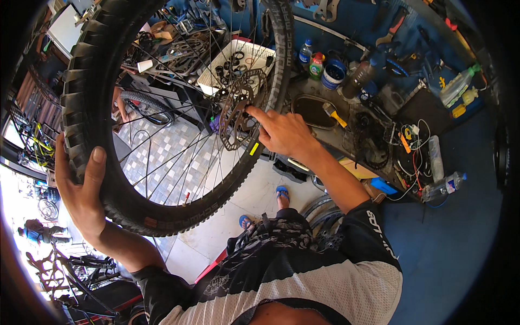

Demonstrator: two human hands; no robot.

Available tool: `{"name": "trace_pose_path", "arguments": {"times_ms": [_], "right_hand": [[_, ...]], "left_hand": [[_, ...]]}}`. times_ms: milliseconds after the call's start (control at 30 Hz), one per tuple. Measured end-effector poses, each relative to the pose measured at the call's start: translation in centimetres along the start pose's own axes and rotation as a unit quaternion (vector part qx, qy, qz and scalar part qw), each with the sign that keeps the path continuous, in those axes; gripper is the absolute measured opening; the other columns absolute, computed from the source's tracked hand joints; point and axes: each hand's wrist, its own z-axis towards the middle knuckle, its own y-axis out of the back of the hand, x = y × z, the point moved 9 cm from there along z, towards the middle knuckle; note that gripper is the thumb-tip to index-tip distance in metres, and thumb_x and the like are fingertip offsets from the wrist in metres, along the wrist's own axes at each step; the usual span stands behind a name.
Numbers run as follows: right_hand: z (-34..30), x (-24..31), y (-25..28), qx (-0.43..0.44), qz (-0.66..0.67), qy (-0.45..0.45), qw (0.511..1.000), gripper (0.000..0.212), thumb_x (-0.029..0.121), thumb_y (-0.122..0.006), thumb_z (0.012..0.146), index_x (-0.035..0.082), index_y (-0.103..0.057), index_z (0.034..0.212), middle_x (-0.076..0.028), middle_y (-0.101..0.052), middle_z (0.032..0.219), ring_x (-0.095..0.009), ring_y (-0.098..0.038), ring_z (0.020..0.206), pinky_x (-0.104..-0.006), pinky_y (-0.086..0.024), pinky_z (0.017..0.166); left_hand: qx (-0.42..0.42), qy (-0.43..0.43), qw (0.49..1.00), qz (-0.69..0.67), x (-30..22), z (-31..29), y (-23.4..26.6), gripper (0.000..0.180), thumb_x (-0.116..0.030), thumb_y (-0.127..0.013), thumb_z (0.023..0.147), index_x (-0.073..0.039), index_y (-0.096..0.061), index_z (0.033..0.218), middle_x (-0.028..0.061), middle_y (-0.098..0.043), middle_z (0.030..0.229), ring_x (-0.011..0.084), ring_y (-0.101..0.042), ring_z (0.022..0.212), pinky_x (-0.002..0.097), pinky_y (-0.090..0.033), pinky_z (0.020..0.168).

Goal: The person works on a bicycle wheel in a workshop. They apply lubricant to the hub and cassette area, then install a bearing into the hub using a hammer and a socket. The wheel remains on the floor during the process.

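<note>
A bicycle wheel with a knobbly black tyre [179,219] is held up in front of me, tilted. My left hand [86,197] grips the tyre at its left side, thumb on the sidewall and fingers over the tread. My right hand [287,135] is at the hub, closed, with its index fingertip touching the axle end. Its thumb is hidden behind the hand. A brake disc [230,136] sits on the hub beside that fingertip. Thin spokes run from the hub to the rim, and a yellow sticker [254,149] shows on the rim below my right hand.
Behind the wheel, a cluttered workbench carries a white basket [208,81] of small parts, bottles [316,65], a dark tray [303,111] and a yellow-handled brush [338,116]. Tools hang on the blue wall. Another wheel [149,108] and several bicycles stand to the left.
</note>
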Motion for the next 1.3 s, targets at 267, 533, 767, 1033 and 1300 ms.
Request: {"name": "trace_pose_path", "arguments": {"times_ms": [267,533,767,1033,1300], "right_hand": [[-0.6,-1.9,-2.4,0.119,0.652,-0.127,0.738,0.056,0.013,-0.062,0.097,0.010,-0.042,0.149,0.000,-0.060,0.078,-0.012,-0.053,0.056,-0.0360,-0.048,0.058],[-0.7,0.7,0.5,-0.004,0.010,0.008,1.000,0.068,0.020,-0.064,0.089,0.021,-0.042,0.154,-0.018,-0.069,0.092,-0.036,-0.070,0.063,-0.0512,-0.054,0.056],[-0.5,0.5,-0.2,-0.017,-0.002,-0.012,1.000,0.061,0.021,-0.063,0.092,0.020,-0.047,0.150,-0.012,-0.068,0.083,-0.033,-0.067,0.057,-0.0478,-0.053,0.053],[-1.0,-0.6,-5.8,0.141,0.865,-0.185,0.445,0.047,0.018,-0.051,0.102,0.007,-0.048,0.148,-0.001,-0.057,0.071,-0.006,-0.039,0.043,-0.0251,-0.034,0.037],[-1.7,2.2,-6.5,0.086,0.976,-0.088,0.179,0.060,0.011,-0.044,0.101,0.015,-0.036,0.160,-0.004,-0.063,0.092,-0.006,-0.036,0.044,-0.0220,-0.030,0.038]], "left_hand": [[-0.017,-0.014,0.999,0.025,0.4,-0.1,0.7,0.082,-0.025,-0.081,0.087,0.010,-0.041,0.150,0.0190,-0.061,0.130,0.0235,-0.059,0.116,0.0333,-0.042,0.105],[0.006,-0.005,1.000,-0.004,0.5,0.1,0.3,0.081,-0.022,-0.080,0.087,0.010,-0.041,0.150,0.0199,-0.060,0.133,0.0242,-0.058,0.118,0.0340,-0.041,0.106],[0.006,-0.008,1.000,-0.007,0.3,-0.1,0.1,0.081,-0.022,-0.080,0.088,0.010,-0.041,0.151,0.0213,-0.058,0.136,0.0254,-0.057,0.121,0.0349,-0.040,0.108],[-0.009,-0.014,0.999,0.039,0.3,-0.6,0.6,0.086,-0.026,-0.080,0.087,0.010,-0.038,0.152,0.0248,-0.053,0.143,0.0286,-0.053,0.130,0.0368,-0.035,0.114],[-0.001,0.006,1.000,0.017,0.6,-0.3,0.4,0.086,-0.027,-0.080,0.088,0.009,-0.038,0.153,0.0236,-0.055,0.140,0.0279,-0.055,0.126,0.0364,-0.037,0.112]]}}
